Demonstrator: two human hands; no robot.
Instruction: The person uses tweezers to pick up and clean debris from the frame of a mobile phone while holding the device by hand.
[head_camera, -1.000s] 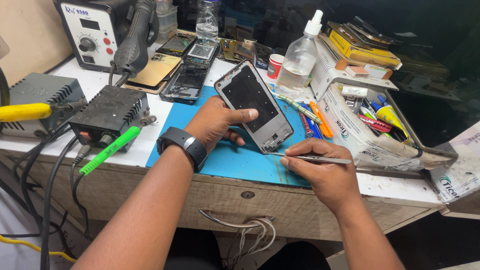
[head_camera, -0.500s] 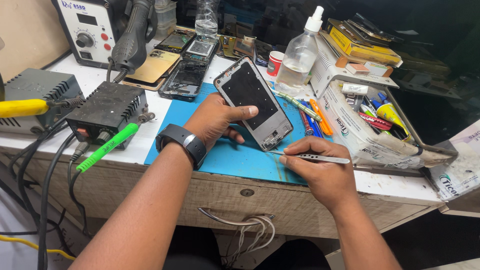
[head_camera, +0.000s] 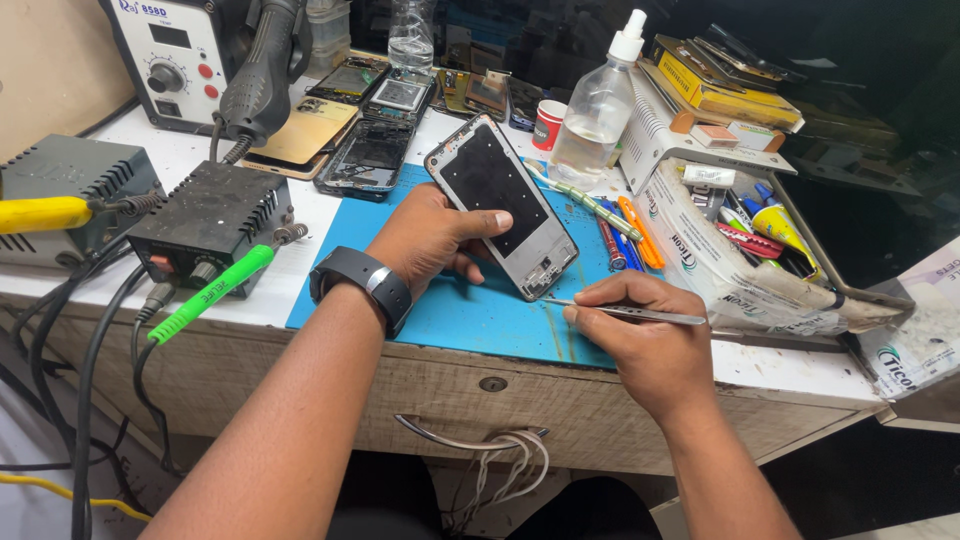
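Head view: phone frame (head_camera: 503, 205) between hands.

Both forearms are bare, with no sleeves in view. The left hand (head_camera: 425, 240) has a black smartwatch (head_camera: 362, 287) on its wrist, with a wide dark band and a grey metal edge. The right hand (head_camera: 640, 335) wears nothing, no ring or band.

The left hand (head_camera: 430, 240) is extended forward from a straight forearm, fingers curled in a grip, a band worn at the wrist. The right hand (head_camera: 640, 335) is closed in a pinch, knuckles up.
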